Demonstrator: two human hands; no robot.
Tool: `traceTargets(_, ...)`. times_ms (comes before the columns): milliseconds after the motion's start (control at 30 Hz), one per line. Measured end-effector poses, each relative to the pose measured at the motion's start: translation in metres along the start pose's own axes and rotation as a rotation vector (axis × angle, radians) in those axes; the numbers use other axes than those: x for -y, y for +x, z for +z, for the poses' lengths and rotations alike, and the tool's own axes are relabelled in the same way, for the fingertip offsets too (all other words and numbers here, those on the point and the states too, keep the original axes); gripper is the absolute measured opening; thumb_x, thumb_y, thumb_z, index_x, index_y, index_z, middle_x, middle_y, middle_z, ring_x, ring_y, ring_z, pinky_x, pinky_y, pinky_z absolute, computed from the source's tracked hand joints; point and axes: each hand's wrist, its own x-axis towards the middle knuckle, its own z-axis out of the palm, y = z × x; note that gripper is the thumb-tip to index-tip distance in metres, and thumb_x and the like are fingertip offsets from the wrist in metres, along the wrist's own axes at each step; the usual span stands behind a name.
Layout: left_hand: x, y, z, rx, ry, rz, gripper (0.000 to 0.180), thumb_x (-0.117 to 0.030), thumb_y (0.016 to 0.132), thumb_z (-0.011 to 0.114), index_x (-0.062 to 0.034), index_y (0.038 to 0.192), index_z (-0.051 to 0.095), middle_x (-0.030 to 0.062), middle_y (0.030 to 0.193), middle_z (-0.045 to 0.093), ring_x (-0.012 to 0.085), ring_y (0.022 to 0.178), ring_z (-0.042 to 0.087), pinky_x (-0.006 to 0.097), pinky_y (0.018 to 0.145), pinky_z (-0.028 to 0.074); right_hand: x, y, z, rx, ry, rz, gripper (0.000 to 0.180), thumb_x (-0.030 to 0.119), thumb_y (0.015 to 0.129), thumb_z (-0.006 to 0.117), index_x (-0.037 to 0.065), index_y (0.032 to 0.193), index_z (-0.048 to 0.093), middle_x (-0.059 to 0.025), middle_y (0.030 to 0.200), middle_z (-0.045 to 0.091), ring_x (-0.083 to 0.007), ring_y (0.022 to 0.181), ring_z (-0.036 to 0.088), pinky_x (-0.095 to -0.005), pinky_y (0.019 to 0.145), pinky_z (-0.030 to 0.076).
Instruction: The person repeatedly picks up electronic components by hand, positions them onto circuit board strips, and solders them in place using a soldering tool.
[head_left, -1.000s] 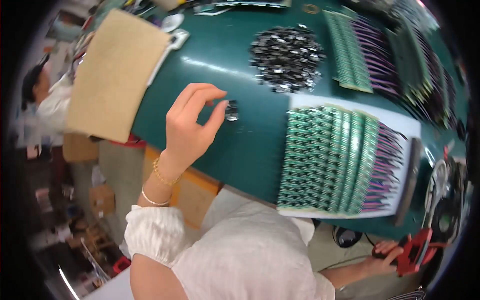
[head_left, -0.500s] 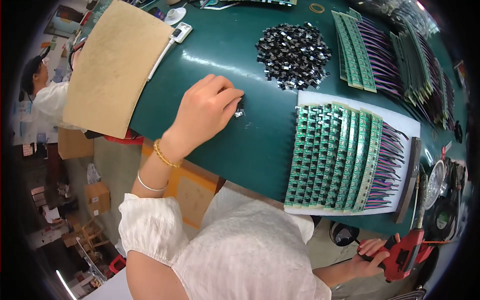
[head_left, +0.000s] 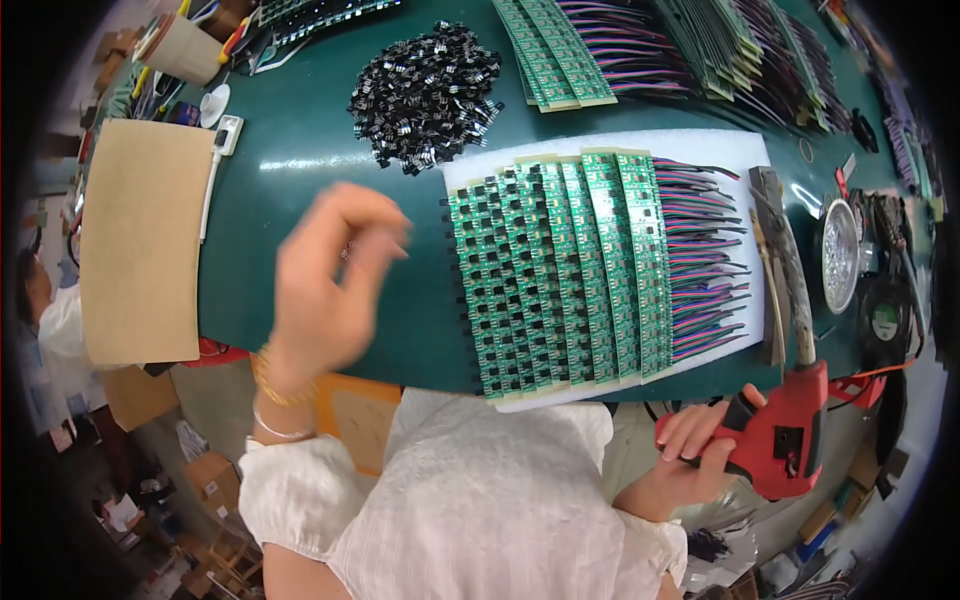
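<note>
Right fingers (head_left: 692, 430) grip one red tool (head_left: 800, 400)

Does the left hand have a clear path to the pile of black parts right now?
Likely yes: the left hand is over the green table near the pile of black parts, and nothing visible stands between them.

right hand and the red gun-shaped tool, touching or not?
Touching. The head view shows it: the right hand wraps around the handle of the red gun-shaped tool, fingers curled over it.
</note>
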Motion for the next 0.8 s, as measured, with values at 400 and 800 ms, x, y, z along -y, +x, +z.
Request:
traceTargets(400, -0.067, -0.035, 0.095, 0.232, -0.437, 0.374, 0.029, 0.005, 0.066, 0.065, 0.0048, 0.095, 0.063, 0.0159, 0.096, 0.060, 0.0287, 0.079, 0.059, 0.037, 0.067, 0.049, 0.010, -0.005, 0.018, 0.057, -0.093, 0.334, 0.062, 0.005, 0.084, 0.070, 0.001, 0.133, 0.033, -0.0077, 0.084, 0.069, -0.0117, 0.070, 0.065, -0.0285, 0.076, 0.051)
traceTargets(800, -0.063, -0.033, 0.108, 0.229, -0.533, 0.503, 0.027, -0.005, 0.071, 0.068, -0.0004, 0.098, 0.067, 0.0144, 0.105, 0.060, 0.0297, 0.090, 0.057, 0.044, 0.079, 0.047, 0.018, -0.005, 0.012, 0.142, -0.003, 0.546, 0.072, -0.004, 0.076, 0.072, -0.004, 0.136, 0.031, -0.0082, 0.090, 0.071, -0.0120, 0.075, 0.064, -0.0281, 0.082, 0.048)
